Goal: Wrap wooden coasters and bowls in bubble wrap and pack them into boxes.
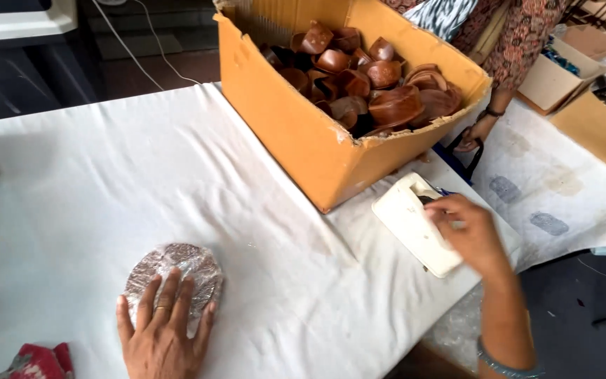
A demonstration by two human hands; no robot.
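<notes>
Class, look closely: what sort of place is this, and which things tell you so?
Probably a craft packing workshop: a cardboard box full of small brown wooden bowls, a white cloth-covered table, and a round plastic-wrapped disc under the left hand.

Round flat disc (177,270), wrapped in clear crinkled plastic, is lying flat on the tabletop (71,196) directly under the left hand (159,330) fingers. Cream rectangular plastic holder (408,221) is lying flat, tilted diagonally, beneath the right hand (468,235) fingertips.
</notes>
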